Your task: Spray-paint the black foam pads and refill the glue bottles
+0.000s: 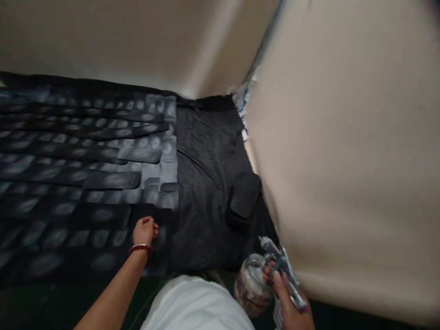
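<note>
My right hand grips a metal spray gun at the lower right, its nozzle pointing up and to the left. Attached to the gun is a rounded, clouded paint container. My left hand, a red band at its wrist, is curled closed above the dark flat pads at the lower left, and I see nothing in its fingers. Rows of flat black pads, many with pale greyish patches, overlap across the left side. A stack of plain black pads lies between the rows and the right-hand sheet.
A wrinkled black cloth spreads beneath the pads. Tall beige sheets rise as a back wall and a right wall, meeting at a corner. White fabric covers part of my body at the bottom.
</note>
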